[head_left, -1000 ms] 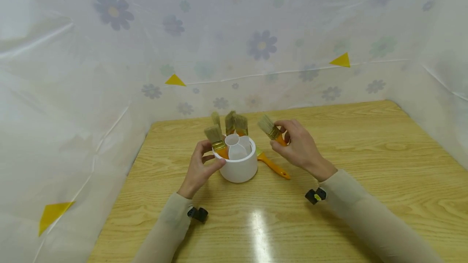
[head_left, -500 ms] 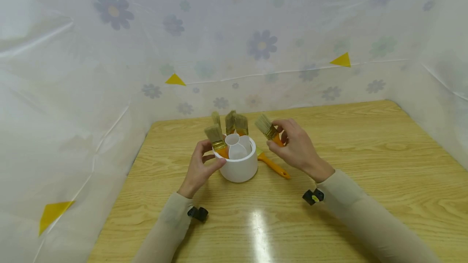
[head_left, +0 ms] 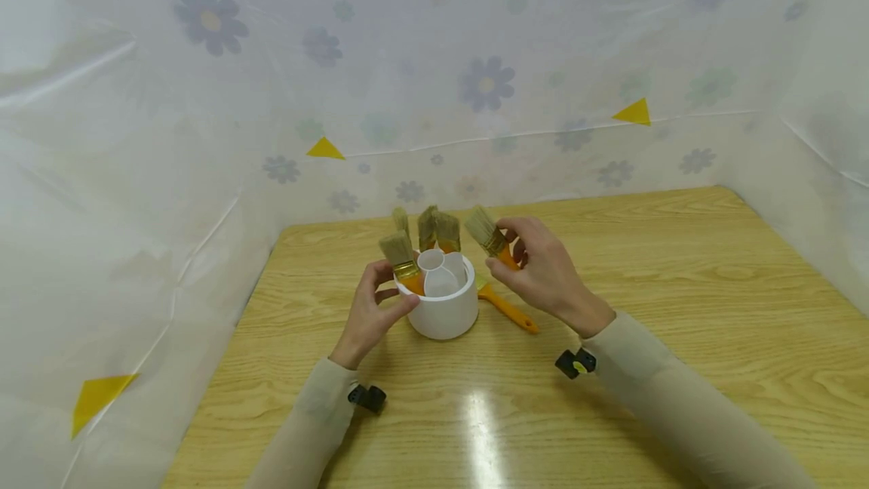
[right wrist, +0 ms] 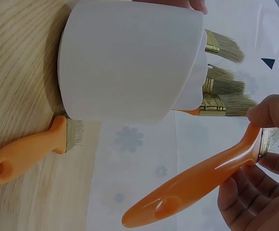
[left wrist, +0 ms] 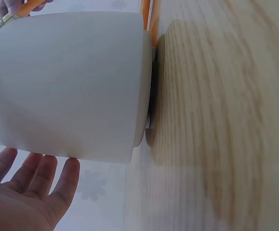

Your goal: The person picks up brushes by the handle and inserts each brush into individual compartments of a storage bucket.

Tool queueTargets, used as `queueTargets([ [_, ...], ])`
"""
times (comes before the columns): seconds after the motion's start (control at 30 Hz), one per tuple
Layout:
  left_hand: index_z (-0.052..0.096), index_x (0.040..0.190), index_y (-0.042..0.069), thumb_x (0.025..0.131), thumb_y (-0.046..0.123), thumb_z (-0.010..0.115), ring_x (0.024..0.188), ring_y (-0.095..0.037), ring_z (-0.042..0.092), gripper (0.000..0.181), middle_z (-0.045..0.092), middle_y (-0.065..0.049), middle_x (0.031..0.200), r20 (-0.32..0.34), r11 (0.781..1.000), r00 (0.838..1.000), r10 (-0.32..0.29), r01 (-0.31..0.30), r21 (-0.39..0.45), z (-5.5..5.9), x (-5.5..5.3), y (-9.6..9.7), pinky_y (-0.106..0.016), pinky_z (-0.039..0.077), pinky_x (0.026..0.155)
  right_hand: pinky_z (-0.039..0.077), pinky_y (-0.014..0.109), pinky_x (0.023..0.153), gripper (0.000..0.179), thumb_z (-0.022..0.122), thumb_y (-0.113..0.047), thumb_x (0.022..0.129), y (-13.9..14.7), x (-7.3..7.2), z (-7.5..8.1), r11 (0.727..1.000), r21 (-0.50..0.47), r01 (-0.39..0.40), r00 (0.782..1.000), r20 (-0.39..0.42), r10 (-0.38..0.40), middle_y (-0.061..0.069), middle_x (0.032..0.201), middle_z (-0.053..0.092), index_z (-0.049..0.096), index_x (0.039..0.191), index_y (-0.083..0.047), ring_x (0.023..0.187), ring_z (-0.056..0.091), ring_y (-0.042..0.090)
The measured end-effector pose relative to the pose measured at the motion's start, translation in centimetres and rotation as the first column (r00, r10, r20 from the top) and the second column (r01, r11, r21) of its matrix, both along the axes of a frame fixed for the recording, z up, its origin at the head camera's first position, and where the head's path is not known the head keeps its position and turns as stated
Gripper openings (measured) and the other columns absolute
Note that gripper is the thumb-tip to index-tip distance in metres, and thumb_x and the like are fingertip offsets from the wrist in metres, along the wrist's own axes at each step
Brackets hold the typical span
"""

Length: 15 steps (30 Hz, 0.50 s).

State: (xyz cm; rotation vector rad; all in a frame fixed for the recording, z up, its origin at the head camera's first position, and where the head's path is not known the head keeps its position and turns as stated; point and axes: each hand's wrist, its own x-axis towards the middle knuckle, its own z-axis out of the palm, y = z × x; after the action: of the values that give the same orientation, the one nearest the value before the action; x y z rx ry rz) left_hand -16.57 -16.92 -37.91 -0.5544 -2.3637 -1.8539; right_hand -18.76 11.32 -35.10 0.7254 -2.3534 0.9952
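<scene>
A round white brush holder [head_left: 444,321] with inner compartments stands on the wooden table. My left hand [head_left: 366,315] holds it at its left side, fingertips on the wall in the left wrist view and thumb near the front rim. My right hand [head_left: 548,272] pinches a paintbrush [right wrist: 192,183] near its metal ferrule, bristles up and tilted left, in the air right of the holder. Its orange handle with a hanging hole points down in the right wrist view. Several paintbrushes [head_left: 448,229] stand bristles up in the holder, one [head_left: 397,249] beside my left fingers.
Another orange-handled paintbrush [head_left: 509,311] lies on the table [head_left: 611,398] against the holder's right side. White flowered sheeting [head_left: 421,81] encloses the table's back and sides, with yellow triangles on it.
My right hand has moved left and slightly up with its paintbrush, closer to the holder. My left hand and the holder stay in place.
</scene>
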Motion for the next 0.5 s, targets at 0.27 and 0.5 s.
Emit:
queueTargets([
  [0.27,0.042,0.131,-0.002,0.085,0.004,0.068,0.118,-0.035,0.045,0.053,0.047,-0.019,0.126,0.004,1.0,1.0,0.002,-0.002,0.004,0.0,0.0,0.0,-0.054,0.041,0.098,0.046,0.027,0.054,0.047,0.075,-0.019,0.081,-0.7,0.2,0.5,0.998,-0.033,-0.05,0.998,-0.037,0.049,0.005,0.096,0.053,0.055,0.122,-0.007,0.065,0.051,0.019],
  [0.5,0.042,0.131,-0.002,0.085,0.005,0.069,0.118,-0.035,0.046,0.054,0.047,-0.019,0.127,0.002,1.0,1.0,0.006,-0.006,0.004,0.0,0.1,0.0,-0.055,0.042,0.098,0.046,0.026,0.054,0.048,0.076,-0.019,0.081,-1.2,0.4,0.7,0.998,-0.034,-0.056,0.997,-0.048,0.055,0.005,0.096,0.053,0.055,0.123,-0.007,0.066,0.048,0.013],
])
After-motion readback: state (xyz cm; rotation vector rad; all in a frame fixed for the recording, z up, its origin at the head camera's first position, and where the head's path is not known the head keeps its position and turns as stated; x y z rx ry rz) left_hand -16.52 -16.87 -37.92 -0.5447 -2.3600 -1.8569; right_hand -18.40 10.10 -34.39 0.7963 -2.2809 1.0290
